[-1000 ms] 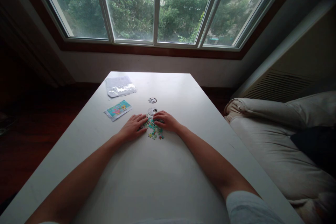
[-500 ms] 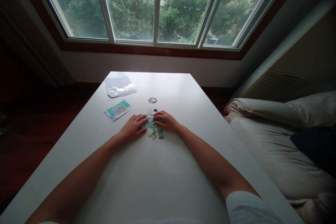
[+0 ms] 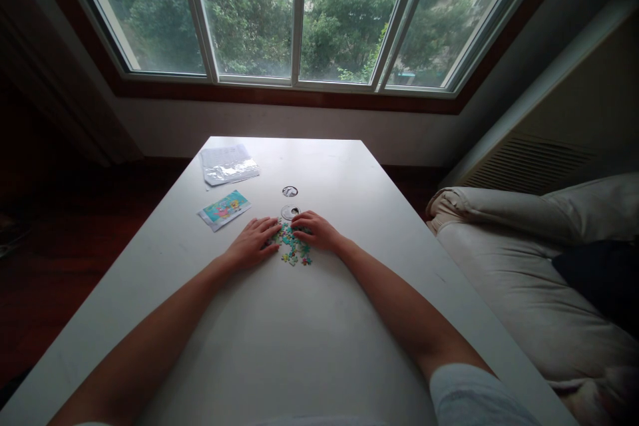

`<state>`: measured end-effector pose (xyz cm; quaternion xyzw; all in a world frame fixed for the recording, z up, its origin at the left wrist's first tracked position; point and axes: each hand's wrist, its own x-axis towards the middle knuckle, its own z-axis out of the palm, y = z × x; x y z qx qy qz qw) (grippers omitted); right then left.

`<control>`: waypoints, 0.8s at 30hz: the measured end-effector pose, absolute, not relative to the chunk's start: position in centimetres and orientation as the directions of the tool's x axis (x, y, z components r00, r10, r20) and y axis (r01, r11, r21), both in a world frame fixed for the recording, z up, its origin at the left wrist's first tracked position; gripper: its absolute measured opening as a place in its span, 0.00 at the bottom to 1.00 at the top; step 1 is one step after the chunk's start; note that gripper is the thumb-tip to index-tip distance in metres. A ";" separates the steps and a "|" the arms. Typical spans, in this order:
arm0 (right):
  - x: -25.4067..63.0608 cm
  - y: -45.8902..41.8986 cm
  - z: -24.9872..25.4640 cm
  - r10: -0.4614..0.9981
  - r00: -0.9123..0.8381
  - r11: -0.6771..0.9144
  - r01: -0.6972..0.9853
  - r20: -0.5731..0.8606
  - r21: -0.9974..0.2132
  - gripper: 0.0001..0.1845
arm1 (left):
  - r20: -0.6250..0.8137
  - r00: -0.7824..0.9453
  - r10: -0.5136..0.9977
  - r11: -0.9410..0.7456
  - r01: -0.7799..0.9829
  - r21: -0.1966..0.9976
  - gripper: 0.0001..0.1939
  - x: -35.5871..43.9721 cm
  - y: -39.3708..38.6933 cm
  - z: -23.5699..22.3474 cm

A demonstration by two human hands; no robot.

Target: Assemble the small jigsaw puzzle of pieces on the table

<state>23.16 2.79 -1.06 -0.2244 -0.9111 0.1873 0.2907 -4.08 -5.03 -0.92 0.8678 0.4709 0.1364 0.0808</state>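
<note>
Fingers loosely spread, grip slack, the left hand (image 3: 252, 241) and right hand (image 3: 318, 230) flank small colorful pieces (image 3: 294, 243) near the middle of a white table (image 3: 309, 333); a printed picture card (image 3: 224, 210) lies farther left.

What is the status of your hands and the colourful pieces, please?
Left hand and right hand open, palms down. Colourful pieces loosely heaped between them, some trailing nearer. Possible obstruction: round item just beyond, close to right fingers.
</note>
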 end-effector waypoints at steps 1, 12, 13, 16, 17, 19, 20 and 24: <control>23.2 2.8 -1.0 0.518 -0.730 0.829 0.301 0.446 -0.472 0.13 | 0.160 0.520 0.839 -0.543 0.795 0.269 0.30 -4.1 -5.0 -0.9; 23.1 2.9 -1.1 0.521 -0.728 0.827 0.299 0.446 -0.476 0.12 | 0.156 0.517 0.842 -0.540 0.799 0.264 0.30 -4.1 -4.9 -1.1; 23.1 2.9 -1.1 0.521 -0.729 0.826 0.299 0.444 -0.477 0.12 | 0.156 0.517 0.841 -0.540 0.798 0.266 0.30 -4.1 -4.9 -1.1; 23.1 2.9 -1.2 0.522 -0.731 0.824 0.299 0.440 -0.481 0.13 | 0.167 0.517 0.840 -0.543 0.794 0.275 0.30 -4.1 -5.0 -1.0; 23.1 2.9 -1.2 0.523 -0.731 0.823 0.299 0.439 -0.483 0.13 | 0.169 0.517 0.839 -0.544 0.793 0.276 0.30 -4.1 -5.0 -1.0; 23.1 2.9 -1.2 0.525 -0.731 0.821 0.299 0.437 -0.486 0.13 | 0.169 0.517 0.839 -0.544 0.793 0.275 0.30 -4.1 -5.0 -0.9; 23.1 2.9 -1.2 0.525 -0.730 0.821 0.298 0.437 -0.487 0.13 | 0.168 0.517 0.840 -0.543 0.794 0.273 0.30 -4.1 -5.0 -0.9; 23.0 2.9 -1.3 0.529 -0.723 0.819 0.297 0.444 -0.492 0.13 | 0.163 0.516 0.841 -0.541 0.797 0.269 0.30 -4.1 -4.9 -1.1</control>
